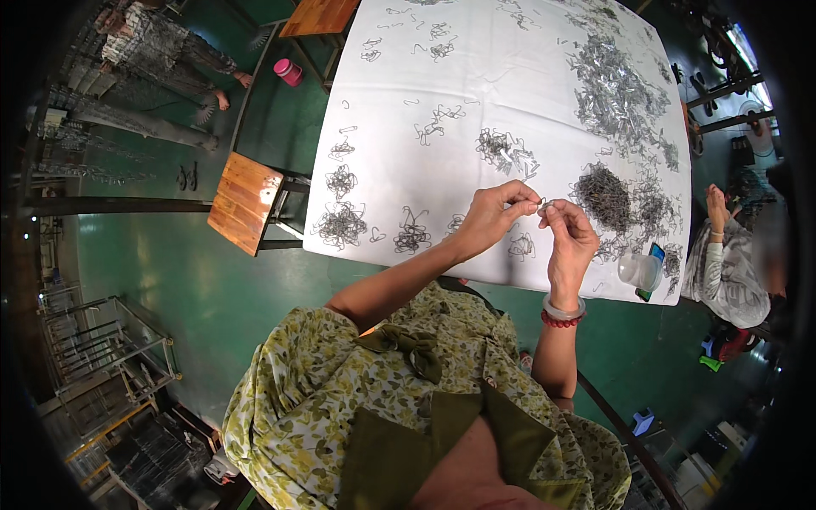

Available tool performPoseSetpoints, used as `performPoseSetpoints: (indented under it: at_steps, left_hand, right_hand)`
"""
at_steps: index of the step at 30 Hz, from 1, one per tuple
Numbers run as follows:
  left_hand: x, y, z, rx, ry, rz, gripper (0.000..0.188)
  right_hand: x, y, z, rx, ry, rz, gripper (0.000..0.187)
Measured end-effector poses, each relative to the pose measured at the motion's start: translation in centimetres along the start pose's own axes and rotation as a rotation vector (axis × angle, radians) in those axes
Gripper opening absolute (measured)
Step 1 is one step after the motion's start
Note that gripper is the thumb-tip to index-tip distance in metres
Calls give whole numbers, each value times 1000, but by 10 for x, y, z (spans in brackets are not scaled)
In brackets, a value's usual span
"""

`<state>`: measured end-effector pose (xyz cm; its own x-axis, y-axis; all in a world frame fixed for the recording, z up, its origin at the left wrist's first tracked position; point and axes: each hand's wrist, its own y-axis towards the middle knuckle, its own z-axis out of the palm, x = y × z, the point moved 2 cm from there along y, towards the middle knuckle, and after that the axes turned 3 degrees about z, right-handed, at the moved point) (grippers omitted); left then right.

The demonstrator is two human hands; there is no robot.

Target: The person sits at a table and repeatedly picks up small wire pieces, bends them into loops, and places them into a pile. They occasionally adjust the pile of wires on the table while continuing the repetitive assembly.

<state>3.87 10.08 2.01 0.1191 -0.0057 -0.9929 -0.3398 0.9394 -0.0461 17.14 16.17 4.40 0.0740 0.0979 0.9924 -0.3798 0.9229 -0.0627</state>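
While both hands pinch one small wire clip (541, 202) | left grip (497, 212) closed on it | right grip (568, 231) closed on it | dark clip pile (603, 197) just right of grips, on white table (476, 68)

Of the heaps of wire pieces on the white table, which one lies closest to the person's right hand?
The dense dark heap just beyond the right hand, darker and tighter packed than the pale sprawling heap farther back.
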Motion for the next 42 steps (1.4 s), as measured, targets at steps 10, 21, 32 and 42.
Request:
performPoseSetpoints:
  at_steps: [10,21,32,42]
  left_hand:
    - [-13,-11,-10,77,95,-66,17]
    - [48,63,-101,-187,508,303,15]
    - [172,136,-176,-88,1350,109,14]
    - [94,116,-156,-94,922,-79,12]
  right_hand:
    - [1,-1,3,1,28,10,12]
    - [13,0,2,-144,-102,-36,12]
    - [5,-6,-25,-217,-142,35,13]
    - [2,-8,-27,-208,-51,-44,13]
